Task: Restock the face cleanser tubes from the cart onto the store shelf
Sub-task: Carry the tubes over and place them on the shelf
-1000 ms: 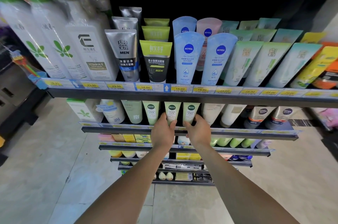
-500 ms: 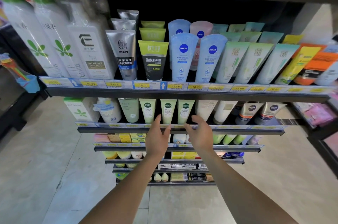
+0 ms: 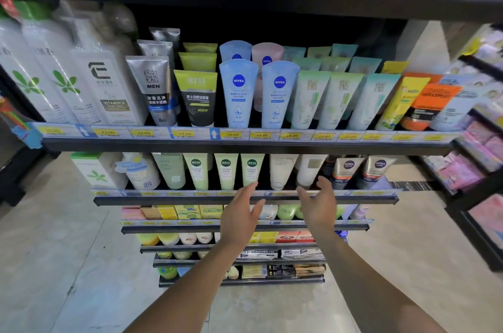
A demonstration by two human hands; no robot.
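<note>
Three light green face cleanser tubes with dark green round logos stand side by side on the second shelf. My left hand hovers just below and in front of the rightmost green tube, fingers straight, holding nothing. My right hand is beside it to the right, fingers spread and relaxed, empty, in front of the white tubes. No cart is in view.
The upper shelf carries grey, green, blue Nivea and pale green tubes plus white bottles at left. Lower shelves hold small boxes and bottles. A second rack with pink packs stands at right. Tiled floor lies on both sides.
Both hands have let go of the green tubes and drawn back from the second shelf, opening as they go. The view has tilted up and pulled away slightly.
</note>
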